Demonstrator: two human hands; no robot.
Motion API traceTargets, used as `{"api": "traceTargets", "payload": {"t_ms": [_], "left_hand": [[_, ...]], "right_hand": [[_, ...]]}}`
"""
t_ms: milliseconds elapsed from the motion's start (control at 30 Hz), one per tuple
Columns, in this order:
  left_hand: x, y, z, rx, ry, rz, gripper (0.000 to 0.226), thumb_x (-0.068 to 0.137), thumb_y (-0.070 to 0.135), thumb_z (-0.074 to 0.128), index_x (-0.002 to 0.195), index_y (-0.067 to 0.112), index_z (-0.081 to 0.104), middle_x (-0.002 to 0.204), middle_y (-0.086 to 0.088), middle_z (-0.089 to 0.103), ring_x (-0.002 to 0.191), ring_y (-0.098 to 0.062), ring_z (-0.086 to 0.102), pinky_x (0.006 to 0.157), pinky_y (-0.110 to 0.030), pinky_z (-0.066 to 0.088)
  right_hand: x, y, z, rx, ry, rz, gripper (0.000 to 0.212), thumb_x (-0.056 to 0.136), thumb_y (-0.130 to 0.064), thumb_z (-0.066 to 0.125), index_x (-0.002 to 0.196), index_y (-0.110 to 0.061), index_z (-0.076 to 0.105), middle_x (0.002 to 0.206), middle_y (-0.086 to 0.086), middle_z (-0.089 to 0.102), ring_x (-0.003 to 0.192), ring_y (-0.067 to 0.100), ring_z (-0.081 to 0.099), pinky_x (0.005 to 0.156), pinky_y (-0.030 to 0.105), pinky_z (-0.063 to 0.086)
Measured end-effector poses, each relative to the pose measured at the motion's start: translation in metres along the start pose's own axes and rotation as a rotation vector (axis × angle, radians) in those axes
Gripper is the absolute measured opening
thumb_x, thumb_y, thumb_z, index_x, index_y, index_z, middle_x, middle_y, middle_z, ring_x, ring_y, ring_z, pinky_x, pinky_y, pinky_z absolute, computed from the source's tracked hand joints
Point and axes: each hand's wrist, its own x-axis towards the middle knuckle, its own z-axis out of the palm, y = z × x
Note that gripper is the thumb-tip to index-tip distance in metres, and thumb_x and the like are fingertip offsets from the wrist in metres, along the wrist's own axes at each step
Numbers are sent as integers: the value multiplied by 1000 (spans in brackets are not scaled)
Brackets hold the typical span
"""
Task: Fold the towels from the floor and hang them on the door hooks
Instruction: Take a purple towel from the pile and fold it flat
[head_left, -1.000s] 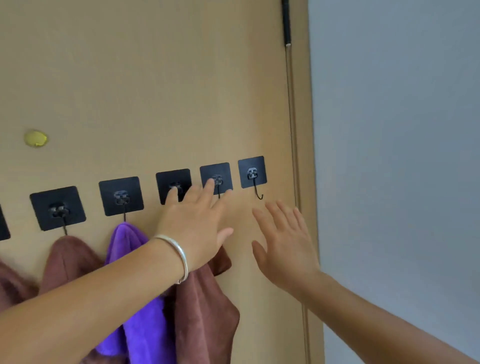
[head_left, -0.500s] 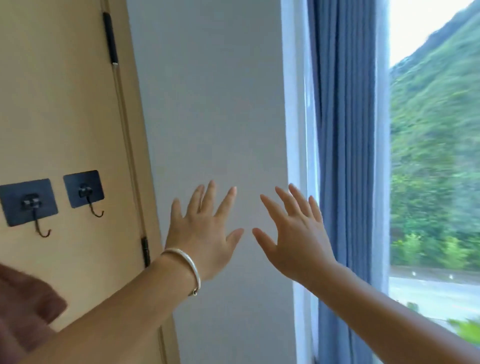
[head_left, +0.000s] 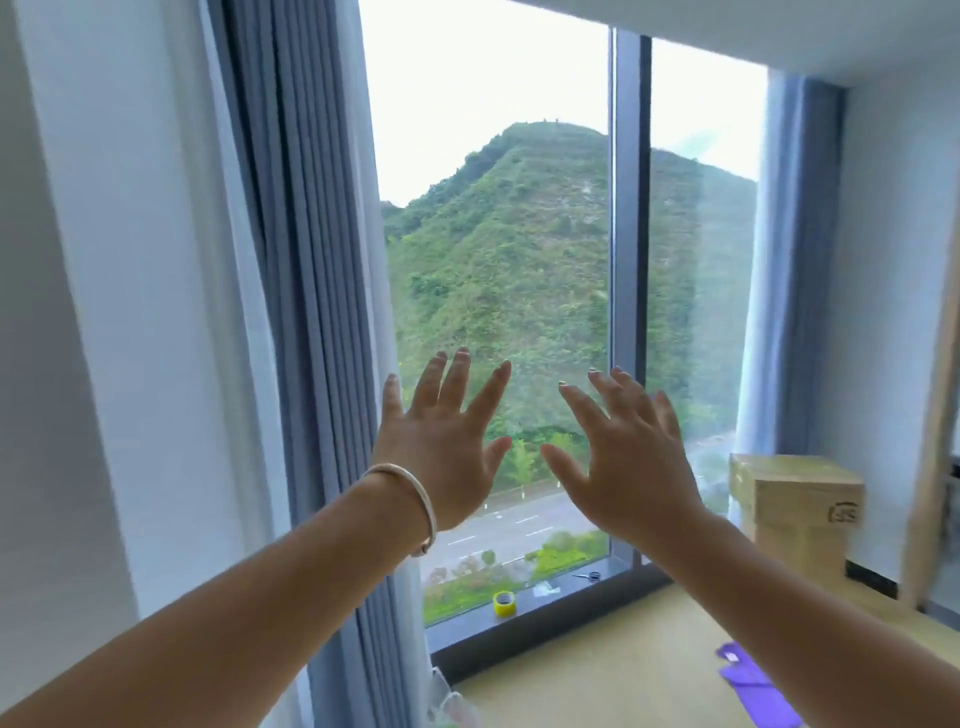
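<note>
Both my hands are raised in front of a big window with fingers spread and nothing in them. My left hand (head_left: 444, 441), with a silver bangle on the wrist, is left of centre. My right hand (head_left: 626, 457) is just to its right, a small gap between the thumbs. A purple towel (head_left: 750, 680) lies on the wooden floor at the bottom right, partly hidden by my right forearm. The door and its hooks are out of view.
Blue-grey curtains (head_left: 311, 312) hang left of the window and more at its right edge. On the sill lie a yellow tape roll (head_left: 504, 604) and scissors (head_left: 589, 576). A cardboard box (head_left: 795, 506) stands at the right by the wall.
The view has swung right, from the door with hooks and hung brown and purple towels, past the wall, to the window. Both hands stayed raised and spread.
</note>
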Motion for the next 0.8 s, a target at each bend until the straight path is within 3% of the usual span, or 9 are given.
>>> {"api": "traceTargets", "payload": {"t_ms": [433, 800], "left_hand": [[118, 313, 20, -387, 144, 392, 72, 95, 60, 26, 145, 41, -22, 159, 0, -17, 147, -21, -13, 115, -57, 1], [159, 544, 0, -529, 192, 652, 68, 96, 58, 23, 146, 40, -19, 160, -2, -15, 147, -25, -13, 116, -59, 2]], "right_hand": [[-80, 279, -117, -404, 28, 388, 65, 86, -60, 42, 142, -27, 42, 150, 8, 40, 143, 25, 26, 114, 56, 19], [-168, 439, -228, -645, -11, 636, 64, 92, -59, 42, 147, -29, 33, 156, 5, 28, 146, 24, 15, 117, 52, 13]]}}
